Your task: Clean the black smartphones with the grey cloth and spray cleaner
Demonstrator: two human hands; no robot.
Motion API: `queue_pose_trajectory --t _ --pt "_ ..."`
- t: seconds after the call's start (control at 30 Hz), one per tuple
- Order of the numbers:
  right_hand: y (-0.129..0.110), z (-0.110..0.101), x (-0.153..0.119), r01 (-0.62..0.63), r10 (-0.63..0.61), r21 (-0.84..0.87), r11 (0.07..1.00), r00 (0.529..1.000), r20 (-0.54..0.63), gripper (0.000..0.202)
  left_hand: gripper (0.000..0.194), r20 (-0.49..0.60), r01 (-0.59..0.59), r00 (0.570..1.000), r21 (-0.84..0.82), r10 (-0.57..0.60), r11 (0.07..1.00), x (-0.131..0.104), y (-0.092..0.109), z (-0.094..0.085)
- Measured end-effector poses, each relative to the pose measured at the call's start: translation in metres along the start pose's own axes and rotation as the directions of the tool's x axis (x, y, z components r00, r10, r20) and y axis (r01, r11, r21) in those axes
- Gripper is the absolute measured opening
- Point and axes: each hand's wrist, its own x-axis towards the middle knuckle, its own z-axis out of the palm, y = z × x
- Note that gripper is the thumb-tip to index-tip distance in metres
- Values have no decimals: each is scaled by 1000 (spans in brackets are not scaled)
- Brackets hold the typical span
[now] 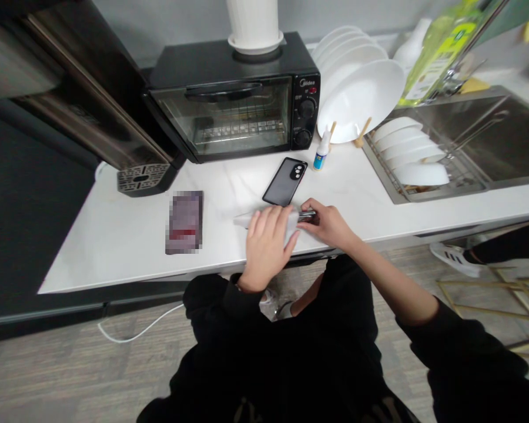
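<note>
At the counter's front edge my right hand [328,222] is closed around one end of a dark, shiny-edged phone [307,215]. My left hand [268,241] presses a pale grey-white cloth [293,222] over the rest of it, fingers close together and thumb toward the right. A tip of the cloth sticks out to the left, and most of the phone is hidden beneath. Just behind my hands lies a translucent black-rimmed phone case [285,181] with camera cut-outs. A small white spray bottle [321,154] with a blue label stands behind the case to the right.
A blurred-out flat dark object [184,222] lies on the white counter [114,247] at left. Behind stand a black toaster oven [233,111] and upright white plates [359,97]. Bowls [412,150] rest in the sink [489,141] at right. Another person's shoe [456,258] shows below.
</note>
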Motion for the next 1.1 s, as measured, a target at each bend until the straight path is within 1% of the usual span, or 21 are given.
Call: queue_pose_trajectory --t 0.07,0.1,0.13,0.17,0.2,0.23,0.3,0.37,0.4,0.43,0.47,0.5,0.53,0.63,0.7,0.73,0.8,0.87,0.97,1.03,1.1 --pt "0 1 0 -18 18 7 1000 1000 10 30 48 -26 92 995 19 -92 996 -10 -28 -11" --pt "-1 2 1 -18 18 10 1000 1000 13 32 47 -43 129 991 20 -128 991 -13 -38 -16" --pt "-1 2 0 -17 17 9 1000 1000 12 32 45 -57 154 987 18 -153 988 -15 -44 -18" --pt "-1 2 0 -16 16 5 1000 1000 10 32 44 -62 164 985 12 -163 986 -16 -44 -19" --pt "-2 2 0 -17 17 3 1000 1000 6 31 43 -55 159 986 4 -159 987 -14 -38 -17" --pt "-2 2 0 -17 17 1 1000 1000 3 30 43 -38 139 989 -6 -139 990 -11 -28 -14" --pt "-2 1 0 -18 18 -1 1000 1000 3 26 45 13 68 998 -32 -68 997 -1 1 -3" --pt "-2 0 -1 -9 9 2 1000 1000 -4 24 57 32 -16 999 -35 17 999 8 29 8" --pt "-1 -1 -1 1 -1 6 1000 1000 -11 25 61 40 -46 998 -32 47 998 11 39 11" --pt "-1 -1 -1 11 -11 7 1000 1000 -18 27 63 46 -68 997 -25 70 997 12 43 12" --pt "-1 -1 0 19 -19 9 1000 1000 -22 26 63 51 -76 996 -16 77 997 12 42 12" --pt "-1 -1 0 24 -24 11 1000 999 -22 24 61 51 -70 996 -4 70 998 10 36 9" --pt "-1 0 0 24 -23 10 1000 1000 -15 22 59 48 -49 998 9 49 999 6 25 6" --pt "-1 2 1 10 -10 8 1000 1000 2 24 50 6 72 997 34 -72 997 -6 -18 -9" --pt "-1 3 0 10 -10 13 1000 1000 10 29 41 -30 126 992 -13 -126 992 -12 -42 -16" --pt "-1 3 0 12 -12 16 1000 1000 11 30 36 -43 144 988 -63 -147 988 -13 -49 -17" --pt "0 2 -1 16 -16 25 1000 1000 4 32 27 -59 153 984 -195 -167 969 -11 -55 -18" --pt "-1 -1 -1 12 -12 51 999 1000 -5 32 19 -73 129 984 -317 -160 940 -3 -52 -19" --pt "-7 -12 6 13 -15 46 999 999 45 31 13 -73 68 992 -407 -106 911 12 -47 -28" --pt "-15 -21 14 52 -45 -69 996 993 106 29 12 -54 16 998 -419 -43 908 21 -47 -37" --pt "-24 -27 22 97 -69 -224 970 989 128 25 11 -58 -42 998 -420 19 907 30 -51 -46"
